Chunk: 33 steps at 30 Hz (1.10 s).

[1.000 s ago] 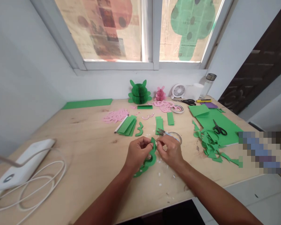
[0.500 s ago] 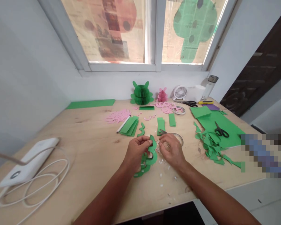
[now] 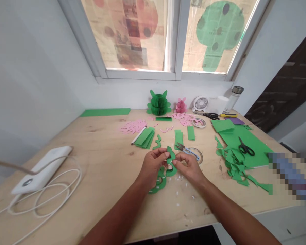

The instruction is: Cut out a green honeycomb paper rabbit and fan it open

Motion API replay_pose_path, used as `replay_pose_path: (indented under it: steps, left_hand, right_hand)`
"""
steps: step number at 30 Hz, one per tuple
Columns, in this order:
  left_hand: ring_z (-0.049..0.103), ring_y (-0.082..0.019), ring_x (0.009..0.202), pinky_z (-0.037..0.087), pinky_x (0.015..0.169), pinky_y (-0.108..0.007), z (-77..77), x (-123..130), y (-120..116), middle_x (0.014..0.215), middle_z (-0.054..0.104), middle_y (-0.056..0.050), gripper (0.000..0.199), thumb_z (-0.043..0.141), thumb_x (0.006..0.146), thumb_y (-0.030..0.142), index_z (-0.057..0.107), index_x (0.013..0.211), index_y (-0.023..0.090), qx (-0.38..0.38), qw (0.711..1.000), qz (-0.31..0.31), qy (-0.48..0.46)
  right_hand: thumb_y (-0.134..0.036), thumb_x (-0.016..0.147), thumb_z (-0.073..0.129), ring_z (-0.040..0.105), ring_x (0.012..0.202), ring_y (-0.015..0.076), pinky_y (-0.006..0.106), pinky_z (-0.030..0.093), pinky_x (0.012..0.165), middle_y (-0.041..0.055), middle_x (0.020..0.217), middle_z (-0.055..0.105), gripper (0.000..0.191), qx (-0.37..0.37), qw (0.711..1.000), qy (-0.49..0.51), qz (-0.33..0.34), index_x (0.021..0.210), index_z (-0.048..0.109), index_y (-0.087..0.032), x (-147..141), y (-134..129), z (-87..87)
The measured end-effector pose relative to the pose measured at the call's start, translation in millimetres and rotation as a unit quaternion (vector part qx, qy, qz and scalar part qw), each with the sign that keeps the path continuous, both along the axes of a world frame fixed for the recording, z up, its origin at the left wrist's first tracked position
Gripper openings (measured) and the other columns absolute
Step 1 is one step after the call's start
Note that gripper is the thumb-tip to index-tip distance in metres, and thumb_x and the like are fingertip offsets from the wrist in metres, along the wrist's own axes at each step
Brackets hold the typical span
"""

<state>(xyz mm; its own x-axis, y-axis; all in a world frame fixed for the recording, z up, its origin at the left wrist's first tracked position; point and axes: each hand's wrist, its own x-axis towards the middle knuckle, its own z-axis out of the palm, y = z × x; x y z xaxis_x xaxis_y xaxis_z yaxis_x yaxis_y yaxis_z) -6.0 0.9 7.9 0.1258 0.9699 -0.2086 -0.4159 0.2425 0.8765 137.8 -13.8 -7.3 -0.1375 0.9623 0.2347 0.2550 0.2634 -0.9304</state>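
Between my two hands is a wavy green paper cutout (image 3: 171,172). My left hand (image 3: 153,165) pinches its upper left part between thumb and fingers. With fingertips closed on the cutout's right edge, my right hand (image 3: 188,166) holds it from the other side. More scalloped green paper pieces (image 3: 161,185) with small white bits on them lie below my left hand. Just beyond my right hand are blue-handled thread snips (image 3: 187,149) and a roll of tape (image 3: 201,156). Small white scraps (image 3: 186,184) are scattered on the table near my right wrist.
Folded green paper strips (image 3: 145,137) and pink cutouts (image 3: 134,126) lie beyond my hands. Green scraps (image 3: 233,160) and black scissors (image 3: 245,147) are at right. Green and pink honeycomb paper figures (image 3: 159,104) stand by the wall. At left, a white power bank (image 3: 42,170) has a coiled cable.
My right hand has moved in and now grips the cutout's right edge. The thread snips show more fully. The whole view has shifted slightly.
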Motion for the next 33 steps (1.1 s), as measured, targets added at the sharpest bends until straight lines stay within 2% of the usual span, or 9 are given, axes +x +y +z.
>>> replay_pose_path:
  steps: [3,6,12,19,24,27,33]
  left_hand:
    - [0.057,-0.012,0.057,0.046,0.050,-0.023,-0.4,-0.9,1.1,0.065,0.062,-0.001,0.029,0.075,0.057,0.031,0.065,0.078,0.013,0.002,1.000,-0.012,-0.008]
    - [0.055,-0.012,0.056,0.043,0.049,-0.022,-0.4,-1.3,2.2,0.061,0.061,-0.001,0.030,0.073,0.059,0.037,0.065,0.075,0.013,0.011,1.000,-0.006,0.005]
    - [0.051,-0.009,0.053,0.040,0.049,-0.020,0.4,-1.9,2.0,0.055,0.058,0.000,0.026,0.076,0.058,0.034,0.065,0.066,0.013,0.042,0.998,0.024,0.044]
    - [0.051,-0.010,0.053,0.041,0.049,-0.021,1.4,-4.7,1.5,0.057,0.056,0.000,0.026,0.079,0.056,0.034,0.062,0.062,0.015,0.003,0.999,-0.022,-0.023]
    - [0.054,-0.011,0.057,0.044,0.051,-0.023,-1.6,-3.7,2.0,0.067,0.059,-0.002,0.042,0.079,0.055,0.045,0.067,0.082,0.014,-0.017,0.995,-0.077,-0.058]
    - [0.054,-0.011,0.058,0.045,0.053,-0.023,-1.3,-4.0,2.3,0.069,0.060,-0.003,0.048,0.079,0.054,0.045,0.068,0.090,0.014,-0.020,0.992,-0.101,-0.067]
    - [0.052,-0.011,0.053,0.045,0.050,-0.024,2.6,-6.3,2.1,0.062,0.055,0.000,0.035,0.075,0.062,0.039,0.069,0.089,0.017,-0.054,0.987,-0.118,-0.099]
  right_hand:
    - [-0.025,0.077,0.056,0.049,0.057,0.0122,0.024,0.042,0.058,-0.0025,0.057,0.049,0.019,0.003,1.000,0.009,-0.014,0.061,0.052,-0.018,-0.5,-0.2,-1.3]
    - [-0.027,0.077,0.057,0.048,0.057,0.0122,0.024,0.042,0.056,-0.0023,0.056,0.049,0.020,0.007,1.000,0.003,-0.014,0.060,0.051,-0.018,-1.1,-0.4,-2.0]
    - [-0.027,0.075,0.058,0.044,0.056,0.0110,0.022,0.039,0.052,-0.0028,0.057,0.048,0.020,-0.028,0.999,0.013,0.016,0.059,0.051,-0.018,-0.4,0.8,-4.1]
    - [-0.039,0.073,0.064,0.038,0.051,0.0091,0.021,0.032,0.047,-0.0041,0.054,0.044,0.028,-0.085,0.990,0.097,0.055,0.059,0.053,-0.017,2.4,3.3,-8.8]
    - [-0.045,0.071,0.066,0.045,0.052,0.0106,0.024,0.038,0.052,-0.0027,0.057,0.052,0.029,-0.099,0.979,0.174,0.040,0.065,0.058,-0.018,1.5,2.4,-6.1]
    - [-0.044,0.070,0.067,0.048,0.052,0.0110,0.025,0.039,0.054,-0.0026,0.057,0.054,0.027,-0.096,0.975,0.195,0.039,0.066,0.060,-0.018,1.7,2.1,-5.3]
    - [-0.037,0.072,0.068,0.050,0.055,0.0108,0.024,0.041,0.056,-0.0025,0.059,0.056,0.022,-0.100,0.970,0.210,0.073,0.066,0.060,-0.018,3.3,1.4,-4.5]
